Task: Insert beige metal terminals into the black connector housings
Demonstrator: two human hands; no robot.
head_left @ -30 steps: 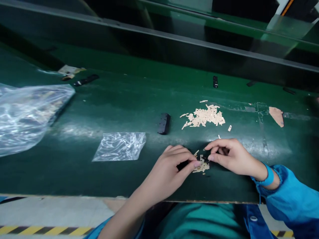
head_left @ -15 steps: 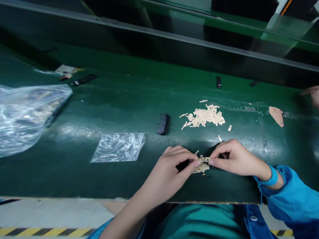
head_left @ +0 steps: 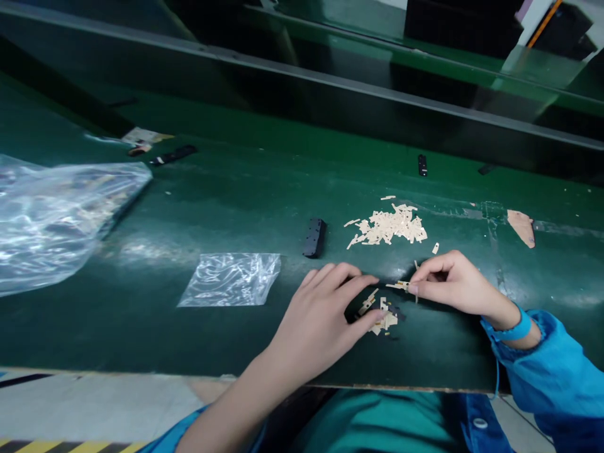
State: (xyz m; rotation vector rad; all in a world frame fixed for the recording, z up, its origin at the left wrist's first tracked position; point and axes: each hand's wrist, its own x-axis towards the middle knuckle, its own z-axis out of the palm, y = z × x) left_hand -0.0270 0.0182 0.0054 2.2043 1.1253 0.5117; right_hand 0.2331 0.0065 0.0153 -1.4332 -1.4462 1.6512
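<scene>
Between the thumb and fingertips of my right hand [head_left: 450, 283] is a small flat cream-coloured strip [head_left: 399, 285], pointing left above the green table. My left hand [head_left: 325, 308] has its thumb and index finger apart, the thumb resting at the edge of a small cluster of cream pieces [head_left: 387, 321]. Dark bits lie among that cluster, and part of it is hidden by the hand. Farther back on the table spreads a bigger heap of flat cream pieces [head_left: 391, 225]. A black block with small holes [head_left: 314, 238] stands left of the heap.
A clear plastic bag [head_left: 231, 280] lies flat left of my hands. Farther left is a large filled clear bag [head_left: 61, 220]. Black parts [head_left: 422, 165] lie near the back ledge. A brown scrap [head_left: 521, 228] is at the right. The table's front edge [head_left: 141, 372] runs close to me.
My right hand has moved up and away from the small cluster with the cream strip in its fingers. My left thumb and index finger have parted. The other person's hand at far right has left view.
</scene>
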